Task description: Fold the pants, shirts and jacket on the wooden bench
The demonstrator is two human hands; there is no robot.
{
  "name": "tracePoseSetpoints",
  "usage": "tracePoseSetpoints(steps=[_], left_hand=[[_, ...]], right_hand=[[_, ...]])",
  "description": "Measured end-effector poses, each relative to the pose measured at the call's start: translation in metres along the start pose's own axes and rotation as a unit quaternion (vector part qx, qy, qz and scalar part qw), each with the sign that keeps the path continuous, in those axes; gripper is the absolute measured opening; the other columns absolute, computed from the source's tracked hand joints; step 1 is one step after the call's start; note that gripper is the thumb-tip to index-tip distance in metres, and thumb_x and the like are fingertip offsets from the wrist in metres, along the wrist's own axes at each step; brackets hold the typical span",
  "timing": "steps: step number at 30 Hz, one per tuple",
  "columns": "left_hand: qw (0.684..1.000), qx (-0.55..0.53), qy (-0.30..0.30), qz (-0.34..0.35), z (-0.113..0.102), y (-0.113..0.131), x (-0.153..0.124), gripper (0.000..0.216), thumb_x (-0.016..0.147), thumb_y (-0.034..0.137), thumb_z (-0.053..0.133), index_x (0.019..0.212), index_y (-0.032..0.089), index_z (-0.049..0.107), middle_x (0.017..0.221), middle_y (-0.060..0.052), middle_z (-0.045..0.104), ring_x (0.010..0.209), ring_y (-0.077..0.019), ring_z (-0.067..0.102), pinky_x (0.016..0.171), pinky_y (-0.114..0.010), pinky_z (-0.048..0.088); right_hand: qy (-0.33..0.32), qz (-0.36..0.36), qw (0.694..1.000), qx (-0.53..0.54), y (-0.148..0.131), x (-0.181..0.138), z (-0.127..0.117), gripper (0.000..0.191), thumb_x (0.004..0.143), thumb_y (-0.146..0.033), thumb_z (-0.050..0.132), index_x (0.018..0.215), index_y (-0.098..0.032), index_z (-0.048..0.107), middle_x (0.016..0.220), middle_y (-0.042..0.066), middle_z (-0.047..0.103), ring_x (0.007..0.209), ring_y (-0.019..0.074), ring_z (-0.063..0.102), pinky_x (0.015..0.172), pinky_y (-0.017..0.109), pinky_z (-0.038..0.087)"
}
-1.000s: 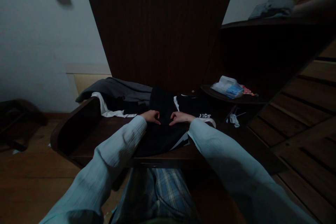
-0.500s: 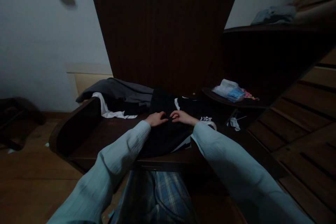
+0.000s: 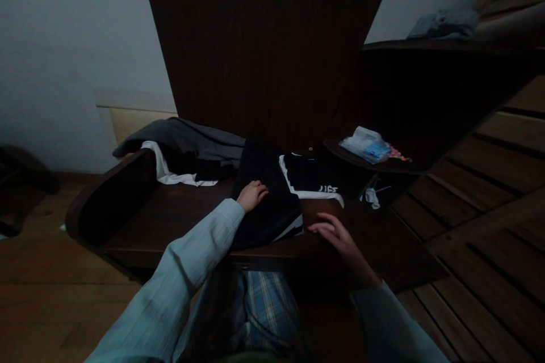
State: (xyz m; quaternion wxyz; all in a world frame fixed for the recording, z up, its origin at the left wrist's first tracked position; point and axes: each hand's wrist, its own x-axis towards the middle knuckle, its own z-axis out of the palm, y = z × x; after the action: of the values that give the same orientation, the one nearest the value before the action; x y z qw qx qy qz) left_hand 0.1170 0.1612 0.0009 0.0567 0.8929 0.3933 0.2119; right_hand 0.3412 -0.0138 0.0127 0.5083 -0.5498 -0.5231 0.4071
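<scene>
Head view: we see the black garment [image 3: 272,224] on the desk [image 3: 170,218], in front of the tall dark panel [image 3: 272,57]. Its long axis runs from the panel toward us, with the wider, rounded end nearest the desk's front edge and a grey-and-white patch [image 3: 290,228] at its near right corner. The left hand [image 3: 252,197] lies on the cloth, fingers bent and close together; we cannot tell whether they grip any of it. The right hand [image 3: 334,233] is just beside that patched corner, thumb and fingers loosely curled and apart, with nothing visible between them (whether it touches the desk, we cannot make out).

Behind the right hand lies a second dark garment, the white-trimmed top [image 3: 313,173]; its lettering is too blurred for us to read. On the left, the grey cloth [image 3: 200,139] and the white cloth [image 3: 166,173] hang over the desk's raised side. The black garment's far end sinks into the panel's shadow, so we cannot say where it stops or whether it joins the grey cloth. The left hand hides part of its left side, and both sleeves are cut off by the bottom edge.
</scene>
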Motion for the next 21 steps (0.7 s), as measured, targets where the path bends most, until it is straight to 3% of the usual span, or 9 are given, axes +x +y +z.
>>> tracePoseSetpoints(steps=[4,10,15,21], left_hand=[[0.999,-0.030,0.006,-0.011,0.001,-0.002,0.001,0.021,0.085,0.026,0.043,0.087,0.018,0.062,0.084,-0.004,0.055,0.083,-0.0162,0.051,0.079,-0.028,0.041],[0.998,-0.055,0.004,-0.010,0.003,-0.005,0.001,0.022,0.080,0.036,0.051,0.085,0.018,0.062,0.083,-0.003,0.055,0.083,-0.0179,0.052,0.078,-0.030,0.042],[0.998,-0.067,0.005,-0.016,0.004,-0.007,0.002,0.020,0.079,0.035,0.051,0.083,0.019,0.062,0.082,-0.003,0.055,0.083,-0.0177,0.052,0.078,-0.030,0.042],[0.997,-0.077,0.007,-0.011,0.004,-0.008,0.002,0.018,0.080,0.034,0.051,0.082,0.019,0.061,0.081,-0.003,0.054,0.084,-0.0174,0.052,0.078,-0.029,0.042]], right_hand=[[-0.037,0.016,0.999,-0.015,0.002,0.002,0.018,0.046,0.062,-0.050,0.063,0.095,-0.019,0.053,0.088,0.008,0.065,0.083,0.0205,0.059,0.076,0.033,0.044],[0.045,0.003,0.996,-0.078,0.007,0.019,0.036,0.045,0.052,-0.052,0.066,0.079,-0.016,0.061,0.086,0.008,0.062,0.080,0.0213,0.057,0.073,0.033,0.043],[-0.061,0.023,0.998,-0.018,0.004,0.024,0.043,0.043,0.056,-0.053,0.063,0.075,-0.015,0.059,0.071,0.003,0.061,0.067,0.0167,0.055,0.064,0.028,0.042],[0.021,-0.050,0.989,-0.136,0.004,0.008,0.038,0.038,0.064,-0.050,0.057,0.047,-0.017,0.047,0.051,-0.002,0.045,0.053,0.0116,0.044,0.054,0.024,0.035]])
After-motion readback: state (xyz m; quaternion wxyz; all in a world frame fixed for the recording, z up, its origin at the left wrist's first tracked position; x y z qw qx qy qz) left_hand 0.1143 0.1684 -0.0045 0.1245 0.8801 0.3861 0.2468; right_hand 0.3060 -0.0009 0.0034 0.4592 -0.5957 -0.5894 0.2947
